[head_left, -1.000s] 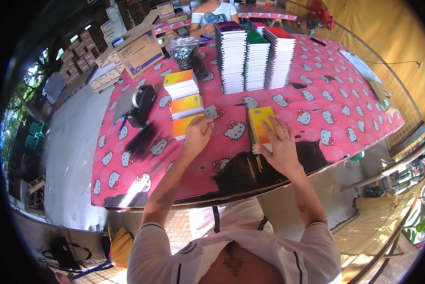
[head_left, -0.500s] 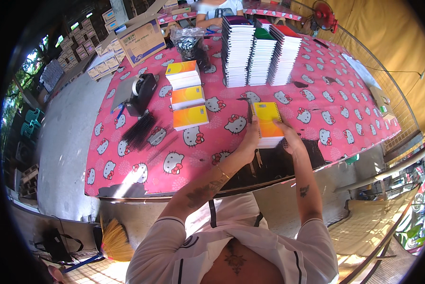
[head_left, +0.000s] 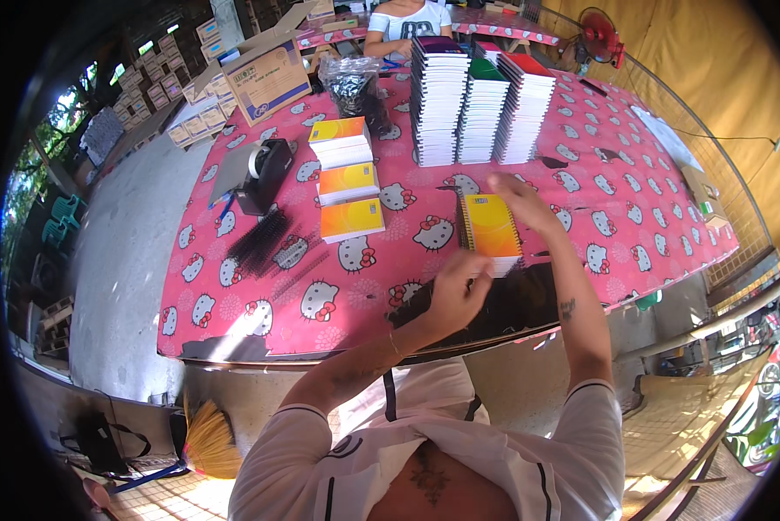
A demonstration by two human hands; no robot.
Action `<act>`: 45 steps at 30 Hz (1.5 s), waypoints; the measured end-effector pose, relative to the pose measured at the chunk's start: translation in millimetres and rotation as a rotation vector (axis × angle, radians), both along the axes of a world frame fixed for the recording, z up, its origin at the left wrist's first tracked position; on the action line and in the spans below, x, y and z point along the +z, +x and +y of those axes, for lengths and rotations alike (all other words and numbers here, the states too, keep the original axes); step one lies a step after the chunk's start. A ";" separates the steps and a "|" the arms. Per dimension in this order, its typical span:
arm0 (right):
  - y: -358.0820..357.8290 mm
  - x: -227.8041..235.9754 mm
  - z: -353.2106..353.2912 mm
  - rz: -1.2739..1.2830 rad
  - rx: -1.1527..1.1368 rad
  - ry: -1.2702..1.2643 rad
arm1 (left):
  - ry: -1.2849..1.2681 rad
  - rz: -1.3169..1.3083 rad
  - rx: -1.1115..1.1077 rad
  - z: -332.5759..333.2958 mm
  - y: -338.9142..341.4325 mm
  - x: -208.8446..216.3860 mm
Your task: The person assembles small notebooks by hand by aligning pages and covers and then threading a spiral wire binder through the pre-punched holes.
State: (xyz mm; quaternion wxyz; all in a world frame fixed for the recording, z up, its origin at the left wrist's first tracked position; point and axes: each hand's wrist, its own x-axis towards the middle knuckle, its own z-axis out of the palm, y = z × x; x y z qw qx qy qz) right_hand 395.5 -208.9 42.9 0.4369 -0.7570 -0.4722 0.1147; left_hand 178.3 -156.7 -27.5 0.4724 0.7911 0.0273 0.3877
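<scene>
A short stack of yellow-orange spiral notebooks (head_left: 492,224) lies near the table's front edge, with dark coil binding along its sides. At its near left corner is my left hand (head_left: 459,291), slightly blurred, its fingers loosely bent and thumb apart, gripping nothing. My right hand (head_left: 526,205) is over the far right corner, fingers stretched out and somewhat smeared; whether it touches the stack I cannot tell. To the left stand three small piles of similar yellow-orange notebooks, the nearest pile (head_left: 353,219) closest to me.
Tall notebook stacks (head_left: 439,104) with purple, green and red covers stand at the back. Left are a black tape dispenser (head_left: 266,176), loose black binding coils (head_left: 258,243), a plastic bag (head_left: 355,91) of black items and a carton (head_left: 268,82). Another person (head_left: 407,30) sits across.
Both hands have let go of the notebook stack's sides. My left hand has drawn back toward me; my right hand has moved away from me to the far corner.
</scene>
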 end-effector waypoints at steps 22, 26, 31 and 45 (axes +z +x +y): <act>-18.3 -81.8 -51.3 0.972 -0.117 0.225 | -0.311 0.249 0.238 125.4 -34.2 -27.7; -50.4 -56.4 -45.1 1.029 -0.189 0.168 | 0.647 0.226 0.618 180.7 -60.0 -23.6; -24.2 -63.5 -48.6 1.085 -0.022 0.309 | 0.786 0.312 0.444 221.1 -77.8 -34.4; -136.2 -147.6 116.8 0.040 -0.043 0.139 | 0.833 0.371 0.387 227.8 -57.6 -16.3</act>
